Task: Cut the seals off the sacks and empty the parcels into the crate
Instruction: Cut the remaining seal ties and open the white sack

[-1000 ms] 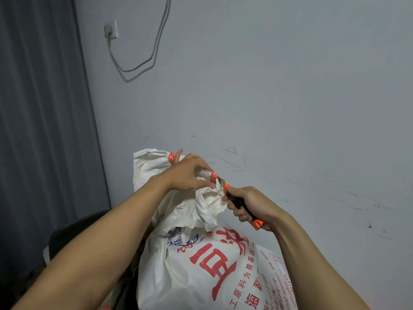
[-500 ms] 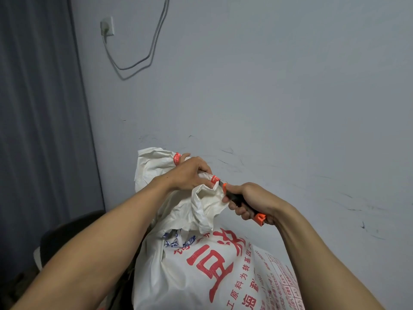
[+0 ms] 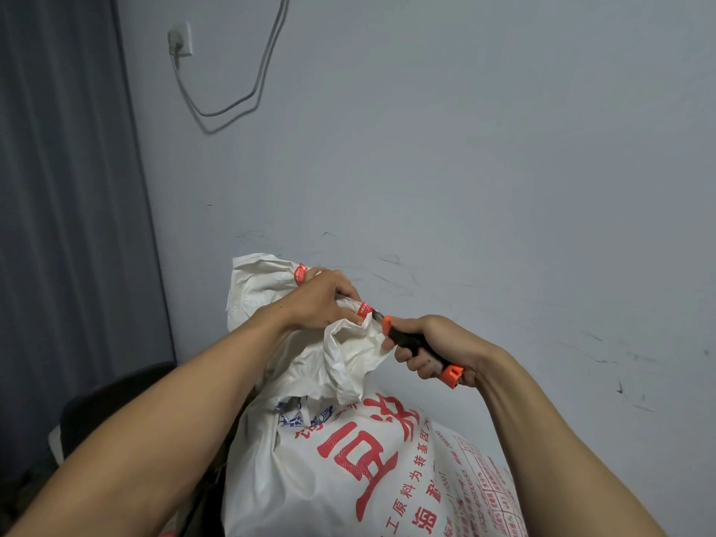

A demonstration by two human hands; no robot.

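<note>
The white woven plastic sack with big red characters (image 3: 348,470) stands upright between the person's forearms, its bunched neck raised to the hands. The left hand (image 3: 319,302) grips that gathered neck from above, fingers curled round it, between two red printed seal bands (image 3: 365,308). The right hand (image 3: 434,344) is clenched round a black-handled utility knife with orange ends (image 3: 403,337), its short blade touching the nearer band. A scuffed grey wall (image 3: 503,188) rises just behind the sack; a grey curtain (image 3: 66,188) hangs left, and a dark chair (image 3: 100,405) sits beside the left forearm.
</note>
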